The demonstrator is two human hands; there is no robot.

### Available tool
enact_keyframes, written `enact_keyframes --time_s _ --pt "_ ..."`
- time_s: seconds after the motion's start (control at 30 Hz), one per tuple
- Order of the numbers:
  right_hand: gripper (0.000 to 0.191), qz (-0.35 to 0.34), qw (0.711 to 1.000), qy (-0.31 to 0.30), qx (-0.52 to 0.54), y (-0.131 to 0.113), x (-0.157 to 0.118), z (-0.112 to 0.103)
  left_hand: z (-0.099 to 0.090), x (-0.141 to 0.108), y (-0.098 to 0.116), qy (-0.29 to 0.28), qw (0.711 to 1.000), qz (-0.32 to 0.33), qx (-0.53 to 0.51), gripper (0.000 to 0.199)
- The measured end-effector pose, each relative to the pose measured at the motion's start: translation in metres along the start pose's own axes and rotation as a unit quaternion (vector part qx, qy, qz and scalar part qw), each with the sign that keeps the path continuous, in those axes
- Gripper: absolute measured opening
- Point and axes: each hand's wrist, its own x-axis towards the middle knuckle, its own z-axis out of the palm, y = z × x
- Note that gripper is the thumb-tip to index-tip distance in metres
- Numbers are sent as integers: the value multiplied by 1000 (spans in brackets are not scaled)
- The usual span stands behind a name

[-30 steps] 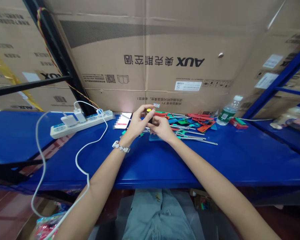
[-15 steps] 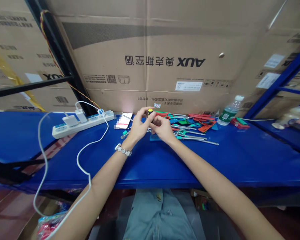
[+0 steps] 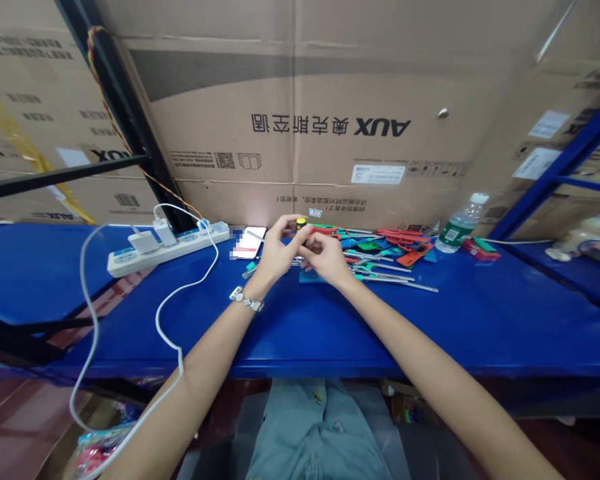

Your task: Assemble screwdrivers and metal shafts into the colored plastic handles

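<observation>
My left hand (image 3: 280,250) is closed around an upright black cylinder with a yellow top (image 3: 301,223). Only its upper end shows, so I cannot tell its kind. Close against it, my right hand (image 3: 326,257) has its fingers pinched together, and what they grip is hidden. Both hands are above the near left part of a loose pile of long thin metal rods (image 3: 420,287) with teal ends and red, orange, green and blue plastic pieces. An orange piece (image 3: 414,255) lies at the right of the pile. Left of my left hand lies a phone (image 3: 251,241), its screen lit.
A white power strip (image 3: 180,249) with chargers stands on the blue table (image 3: 300,333) at left, its white cable (image 3: 159,313) crossing my left forearm. A water bottle (image 3: 455,230) and a small red box (image 3: 480,249) stand at right. Cardboard (image 3: 300,153) walls the back.
My hands keep nearly the same place and grip. The view has shifted very slightly; nothing else has visibly moved.
</observation>
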Motion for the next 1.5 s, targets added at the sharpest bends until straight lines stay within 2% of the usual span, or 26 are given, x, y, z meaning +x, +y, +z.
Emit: enact_keyframes --time_s 0.1,0.17,0.23,0.3,0.4,0.47,0.53,0.67,0.73,0.8,0.93,1.0,1.07,1.17,1.23,1.3,1.43,1.5 --pt "40 -1 996 -85 -18 -6 1 -14 -7 -1 2 -65 998 -11 -6 37" --pt "38 -3 991 -131 -37 -9 -1 -20 -7 -1 2 -67 997 -21 -12 39" --pt "37 -8 988 -140 -58 -9 -2 -20 -3 -1 0 -46 998 -28 -24 35" --pt "36 -27 993 -91 -66 -7 -4 -13 1 -1 -3 -11 999 -27 -38 30" --pt "41 -62 996 41 -45 0 -2 -1 5 0 -7 34 999 -16 -33 30" --pt "47 -70 995 64 -35 3 1 3 4 -1 -7 45 999 -5 -10 31" --pt "48 -67 997 25 -32 3 4 0 1 -1 -5 25 1000 6 6 29" --pt "40 -39 993 -103 -31 -3 4 -15 -6 0 0 -61 998 1 -6 34" --pt "37 -28 989 -142 -37 -7 2 -18 -6 0 1 -71 997 -10 -17 34" --pt "35 -37 991 -120 -54 -7 0 -15 -3 1 1 -44 999 -6 -16 28" --pt "36 -61 995 35 -77 -3 0 -1 4 1 0 27 999 26 25 21" --pt "37 -59 995 49 -67 -2 2 1 3 1 0 24 998 33 46 21" --pt "37 -57 997 -6 -48 -4 3 -3 -2 1 0 -13 998 33 42 21" --pt "36 -41 991 -123 -24 -12 4 -13 -9 1 2 -91 995 26 7 31" --pt "36 -29 986 -161 -32 -15 2 -16 -9 2 2 -101 995 20 -4 30" --pt "34 -34 988 -136 -58 -14 1 -14 -5 3 2 -66 998 23 -1 23" --pt "35 -53 996 4 -76 -4 0 -4 4 4 0 22 999 41 26 18" --pt "34 -51 997 16 -63 -2 2 -3 4 3 0 32 997 48 50 19"
